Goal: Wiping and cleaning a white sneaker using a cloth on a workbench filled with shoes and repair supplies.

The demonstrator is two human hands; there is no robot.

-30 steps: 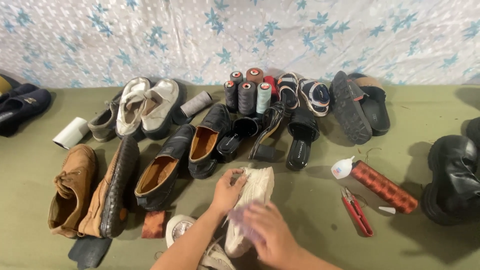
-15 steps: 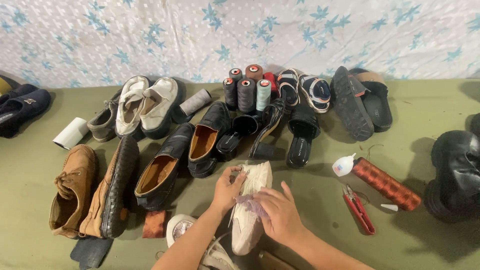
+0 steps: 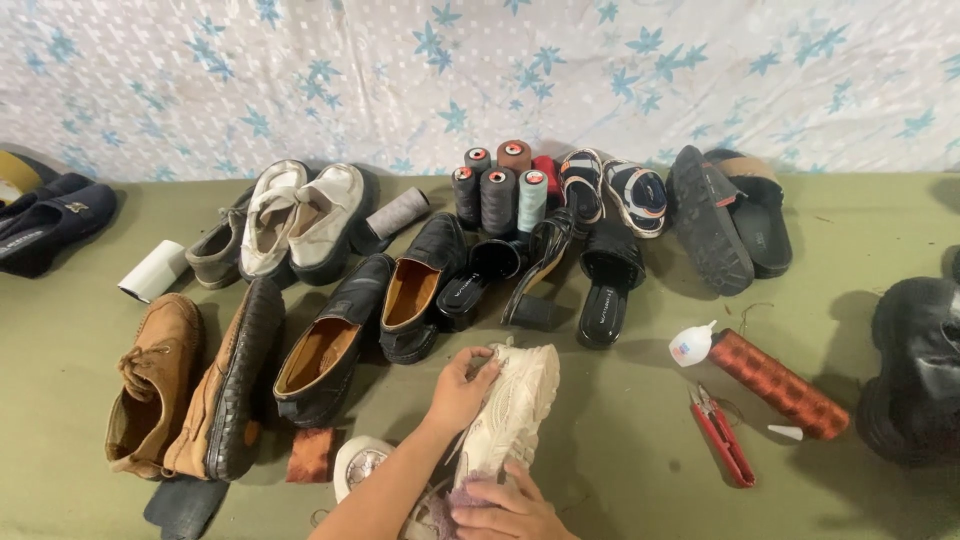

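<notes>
Cream chunky-soled sneaker (image 3: 512, 405): lies on the olive-green surface (image 3: 620, 460), toe pointing away, just in front of a row of black leather loafers (image 3: 330, 340). Left hand (image 3: 462, 385): fingers closed on the sneaker's upper edge near the toe. Right hand (image 3: 510, 512): fingers curled over a pale purple cloth (image 3: 455, 497) at the heel end. Nearby right: red thread snips (image 3: 722, 435), copper-coloured thread spool (image 3: 780, 383), small white glue bottle (image 3: 690, 345).
</notes>
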